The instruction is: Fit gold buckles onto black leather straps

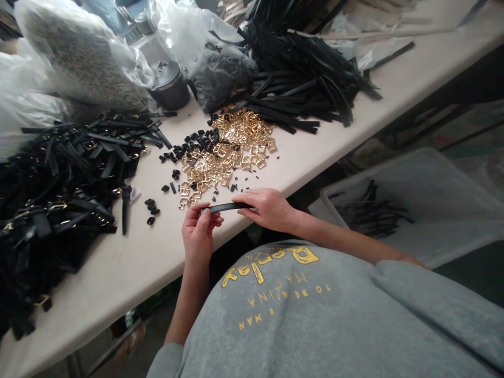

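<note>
A short black strap (pixel 227 208) stretches between my two hands at the table's near edge. My left hand (pixel 200 223) pinches its left end between thumb and fingers. The other end lies in the closed fingers of my right hand (pixel 265 207), which cover its tip. Just beyond the strap, a pile of gold buckles (pixel 232 147) spreads over the table. Small black loops (pixel 197 140) lie along the left side of the buckles, and a few more loops (pixel 151 206) sit nearer to me.
Black straps with buckles (pixel 79 173) heap at the left. Plain black straps (pixel 307 84) pile at the back right. Plastic bags (pixel 86 58) and a dark metal can (pixel 170 86) stand behind. Below the table's right edge is a pale bin (pixel 441 205) with black strips.
</note>
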A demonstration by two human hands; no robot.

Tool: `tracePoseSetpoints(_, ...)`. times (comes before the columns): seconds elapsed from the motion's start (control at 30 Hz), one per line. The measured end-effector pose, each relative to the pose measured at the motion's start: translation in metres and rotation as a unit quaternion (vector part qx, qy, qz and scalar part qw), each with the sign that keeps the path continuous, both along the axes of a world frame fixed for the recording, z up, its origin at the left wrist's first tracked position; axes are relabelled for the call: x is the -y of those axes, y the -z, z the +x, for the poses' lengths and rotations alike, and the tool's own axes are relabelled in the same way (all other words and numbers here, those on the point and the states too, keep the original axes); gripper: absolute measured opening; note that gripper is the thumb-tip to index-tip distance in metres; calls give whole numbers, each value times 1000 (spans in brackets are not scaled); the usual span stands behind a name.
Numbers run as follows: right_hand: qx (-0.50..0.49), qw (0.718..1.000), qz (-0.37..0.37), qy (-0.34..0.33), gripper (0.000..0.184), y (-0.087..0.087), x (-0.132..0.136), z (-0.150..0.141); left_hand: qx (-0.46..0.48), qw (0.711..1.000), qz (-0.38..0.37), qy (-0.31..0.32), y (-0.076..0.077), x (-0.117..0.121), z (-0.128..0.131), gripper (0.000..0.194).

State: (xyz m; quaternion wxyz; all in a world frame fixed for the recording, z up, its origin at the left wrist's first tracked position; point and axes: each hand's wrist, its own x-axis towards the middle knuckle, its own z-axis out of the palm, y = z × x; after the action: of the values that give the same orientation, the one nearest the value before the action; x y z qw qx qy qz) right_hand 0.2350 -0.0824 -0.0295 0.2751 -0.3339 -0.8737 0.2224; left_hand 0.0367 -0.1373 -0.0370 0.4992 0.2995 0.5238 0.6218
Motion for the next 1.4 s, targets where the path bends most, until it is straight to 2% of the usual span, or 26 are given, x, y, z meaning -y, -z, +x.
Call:
tracePoseSetpoints(0.1, -7, 1000, 13, -1, 18, 0, -3, -8, -39, 999, -6, 14, 2, 1, 2, 35)
tracePoseSetpoints(0.27, 36, 999, 13, -2, 18, -1, -6, -9, -142, 990, -9, 9, 4, -1, 2, 30)
tracePoseSetpoints(0.5, -23, 999, 26, 10, 19, 2, -1, -8, -49, 998, -39, 2, 1, -6, 11, 34)
tracePoseSetpoints(0.67, -81, 996, 44, 18, 15, 7, 1, -9, -25, 998, -51, 10, -2, -7, 17, 39)
tracePoseSetpoints(0.77, -95, 995, 28, 8, 13, 8, 1, -9, -8, 998, -61, 17, -1, -6, 16, 43)
tracePoseSetpoints(0.83, -97, 995, 12, -2, 13, 8, 0, -9, -17, 998, -56, 25, 0, -4, 15, 42)
tracePoseSetpoints(0.9, -90, 996, 4, -9, 15, 8, -1, -8, -65, 996, -42, 52, 1, -2, 12, 37)
tracePoseSetpoints(1.0, -73, 997, 9, -7, 16, 10, -2, -7, -225, 968, 27, 104, 0, -1, 9, 24)
tracePoseSetpoints(1.1, -58, 998, 14, 5, 16, 13, -3, -8, -395, 906, 124, 89, -4, -2, 10, 12)
tracePoseSetpoints(1.17, -49, 999, 8, 11, 15, 15, -3, -8, -457, 873, 157, 68, -9, -1, 11, 8)
tracePoseSetpoints(1.23, -42, 999, -5, 19, 15, 15, -5, -7, -474, 862, 170, 58, -13, 2, 12, 5)
tracePoseSetpoints(1.3, -43, 998, -16, 36, 15, 13, -7, -3, -447, 876, 175, 47, -17, 6, 10, 14)
tracePoseSetpoints(1.4, -57, 997, -25, 55, 15, 9, -10, 2, -340, 932, 122, 26, -17, 10, 6, 29)
